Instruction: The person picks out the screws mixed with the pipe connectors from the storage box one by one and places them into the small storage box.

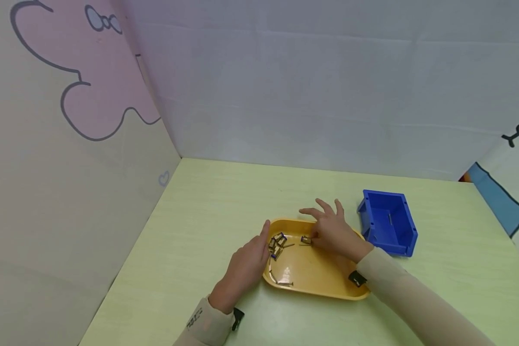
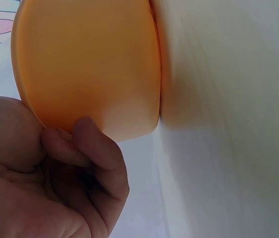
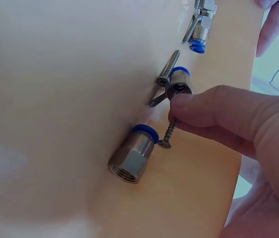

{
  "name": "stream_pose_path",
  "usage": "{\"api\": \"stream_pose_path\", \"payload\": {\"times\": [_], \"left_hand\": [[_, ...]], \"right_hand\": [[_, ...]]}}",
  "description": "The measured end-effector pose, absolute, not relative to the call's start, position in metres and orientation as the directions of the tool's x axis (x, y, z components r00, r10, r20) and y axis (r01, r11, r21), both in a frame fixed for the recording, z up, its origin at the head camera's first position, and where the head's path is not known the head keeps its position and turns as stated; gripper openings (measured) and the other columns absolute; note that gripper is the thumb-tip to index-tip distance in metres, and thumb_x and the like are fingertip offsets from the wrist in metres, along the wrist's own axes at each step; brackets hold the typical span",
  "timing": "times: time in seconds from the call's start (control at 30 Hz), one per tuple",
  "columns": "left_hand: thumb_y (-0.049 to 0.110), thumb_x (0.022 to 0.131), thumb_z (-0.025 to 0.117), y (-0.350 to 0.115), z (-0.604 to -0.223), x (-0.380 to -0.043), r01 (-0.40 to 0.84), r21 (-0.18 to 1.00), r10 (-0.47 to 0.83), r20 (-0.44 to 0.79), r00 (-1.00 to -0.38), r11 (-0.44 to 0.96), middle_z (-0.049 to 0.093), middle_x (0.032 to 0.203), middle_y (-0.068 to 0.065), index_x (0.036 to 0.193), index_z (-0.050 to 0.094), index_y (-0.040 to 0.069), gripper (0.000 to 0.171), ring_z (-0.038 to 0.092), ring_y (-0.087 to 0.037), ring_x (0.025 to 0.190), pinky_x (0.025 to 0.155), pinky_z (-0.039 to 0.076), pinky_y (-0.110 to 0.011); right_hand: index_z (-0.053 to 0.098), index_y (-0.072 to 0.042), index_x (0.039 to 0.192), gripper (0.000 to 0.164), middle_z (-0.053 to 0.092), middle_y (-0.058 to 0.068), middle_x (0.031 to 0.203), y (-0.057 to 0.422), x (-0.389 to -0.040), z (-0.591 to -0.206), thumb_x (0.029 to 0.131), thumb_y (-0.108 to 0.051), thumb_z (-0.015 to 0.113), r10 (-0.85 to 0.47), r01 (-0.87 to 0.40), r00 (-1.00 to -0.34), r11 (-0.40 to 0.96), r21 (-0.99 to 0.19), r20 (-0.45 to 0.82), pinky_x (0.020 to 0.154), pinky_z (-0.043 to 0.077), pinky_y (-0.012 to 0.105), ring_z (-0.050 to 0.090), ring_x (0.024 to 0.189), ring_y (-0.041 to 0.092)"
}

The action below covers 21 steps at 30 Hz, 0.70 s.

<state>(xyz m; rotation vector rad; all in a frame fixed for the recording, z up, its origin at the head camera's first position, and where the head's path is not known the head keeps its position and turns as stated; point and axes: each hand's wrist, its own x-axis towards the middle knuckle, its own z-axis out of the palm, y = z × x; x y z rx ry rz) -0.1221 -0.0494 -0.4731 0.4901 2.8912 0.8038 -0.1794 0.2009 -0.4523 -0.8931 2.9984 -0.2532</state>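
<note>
My left hand (image 1: 248, 257) grips the left end of a yellow tray (image 1: 324, 283), thumb and curled fingers at its rim (image 2: 23, 74). Inside the tray, my right hand (image 1: 333, 233) pinches a screw (image 3: 168, 134) between thumb and index finger, its flat head poking out below. A metal push-in fitting with a blue collar (image 3: 180, 74) lies right at the thumb tip, partly covered by it. Another screw (image 3: 170, 67) rests against that fitting. Closer to the right wrist camera lies a larger-looking fitting (image 3: 132, 156), its threaded opening showing.
Several fittings (image 1: 278, 244) with blue collars sit heaped at the tray's left end, with screws among them. More screws (image 1: 283, 283) lie along the tray's near-left edge. A blue bin (image 1: 391, 247) stands right of the tray, with a screw (image 1: 389, 219) in it.
</note>
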Motion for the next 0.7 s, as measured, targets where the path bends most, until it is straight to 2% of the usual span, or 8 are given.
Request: {"api": "stream_pose_path", "payload": {"times": [0.13, 0.47, 0.7], "left_hand": [[0.018, 0.107, 0.042, -0.049, -0.473, -0.122, 0.275, 0.518, 0.329, -0.012, -0.944, 0.81, 0.065, 0.121, -0.012, 0.161, 0.018, 0.012, 0.06, 0.047, -0.015, 0.065, 0.055, 0.04, -0.03], [0.019, 0.107, 0.042, -0.048, -0.472, -0.121, 0.268, 0.51, 0.321, -0.018, -0.947, 0.817, 0.065, 0.123, -0.011, 0.161, 0.018, 0.013, 0.059, 0.049, -0.015, 0.068, 0.056, 0.042, -0.031], [0.02, 0.107, 0.042, -0.048, -0.473, -0.121, 0.269, 0.495, 0.315, -0.01, -0.949, 0.826, 0.065, 0.128, -0.01, 0.161, 0.018, 0.014, 0.059, 0.053, -0.014, 0.076, 0.062, 0.047, -0.033]], "right_hand": [[0.081, -0.021, 0.07, 0.008, 0.054, 0.003, 0.144, 0.202, -0.179, -0.449, 0.075, -0.019, 0.087, -0.552, -0.55, -0.833, 0.817, -0.175, 0.043, 0.104, 0.009, 0.078, 0.024, 0.143, 0.049], [0.079, -0.019, 0.067, 0.012, 0.054, 0.004, 0.144, 0.201, -0.172, -0.439, 0.076, -0.022, 0.087, -0.571, -0.579, -0.815, 0.79, -0.201, 0.101, 0.104, 0.011, 0.078, 0.023, 0.144, 0.045], [0.079, -0.017, 0.068, 0.011, 0.052, 0.006, 0.145, 0.203, -0.166, -0.418, 0.075, -0.015, 0.087, -0.529, -0.548, -0.836, 0.795, -0.26, 0.145, 0.107, 0.01, 0.075, 0.02, 0.145, 0.043]]}}
